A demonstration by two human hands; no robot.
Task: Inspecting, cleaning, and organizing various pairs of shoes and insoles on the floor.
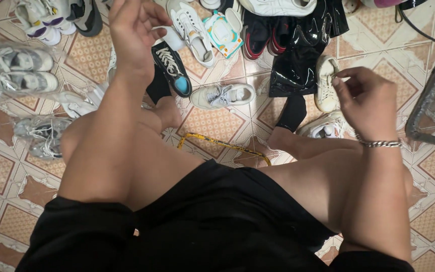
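Shoes spread over patterned orange-and-cream tiled floor (212,123), person seated above them in black shorts. Left hand (134,30) raised, fingers loosely curled, grip apart, holding nothing visible; it hovers over black canvas sneaker with white laces and blue insole (173,68). Right hand (366,100), silver chain bracelet (381,144) on wrist, thumb and fingertips pinched together just beside cream low-top sneaker (324,83); whether they clamp a lace, cannot tell. Beige lace-up sneaker (222,95) lies between the knees.

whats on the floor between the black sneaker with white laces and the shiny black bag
In the head view, a cream sneaker lies on its side between the black sneaker and the shiny black bag.
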